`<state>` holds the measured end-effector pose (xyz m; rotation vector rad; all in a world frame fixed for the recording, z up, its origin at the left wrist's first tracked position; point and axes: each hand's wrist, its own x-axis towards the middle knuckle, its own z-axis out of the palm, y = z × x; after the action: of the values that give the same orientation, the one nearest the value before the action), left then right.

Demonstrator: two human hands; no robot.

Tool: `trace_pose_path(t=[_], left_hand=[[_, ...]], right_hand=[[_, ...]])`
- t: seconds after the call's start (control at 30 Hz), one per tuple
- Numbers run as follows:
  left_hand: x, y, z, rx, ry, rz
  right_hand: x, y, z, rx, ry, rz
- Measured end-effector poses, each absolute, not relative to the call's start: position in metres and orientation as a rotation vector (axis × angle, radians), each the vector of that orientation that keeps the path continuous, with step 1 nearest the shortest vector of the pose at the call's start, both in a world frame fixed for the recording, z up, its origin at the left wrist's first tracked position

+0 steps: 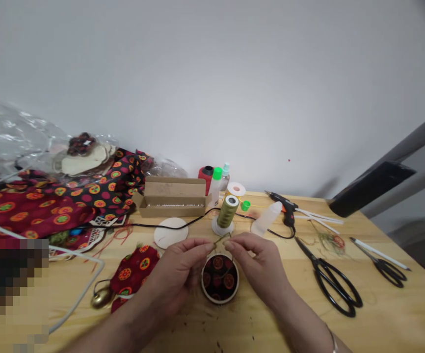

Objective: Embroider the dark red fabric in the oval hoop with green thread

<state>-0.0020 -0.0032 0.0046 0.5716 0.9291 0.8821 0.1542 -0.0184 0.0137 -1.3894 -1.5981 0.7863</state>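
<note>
My left hand and my right hand meet at the middle of the table. Each pinches an olive-green cord, a short stretch of which shows between the fingertips. Just below them lies a round piece with a pale rim and dark fabric patterned with orange flowers. Behind the fingers stands a spool of olive thread on a white base. Left of my left hand are a maroon patterned fabric piece and a brass bell.
Black-handled scissors, a smaller pair and a glue gun lie at right. A white bottle stands behind my right hand. An open cardboard box and heaped patterned fabric are at left. A black cable crosses the table.
</note>
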Motion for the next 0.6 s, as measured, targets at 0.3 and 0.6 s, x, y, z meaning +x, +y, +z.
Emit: trace_pose_path(t=[0.3, 0.6], left_hand=[[0.001, -0.009, 0.006, 0.662, 0.910, 0.779], [-0.001, -0.008, 0.008, 0.881, 0.950, 0.754]], right_hand=[[0.145, -0.016, 0.009, -1.316, -1.107, 1.315], [0.141, -0.018, 0.009, -1.224, -1.034, 1.441]])
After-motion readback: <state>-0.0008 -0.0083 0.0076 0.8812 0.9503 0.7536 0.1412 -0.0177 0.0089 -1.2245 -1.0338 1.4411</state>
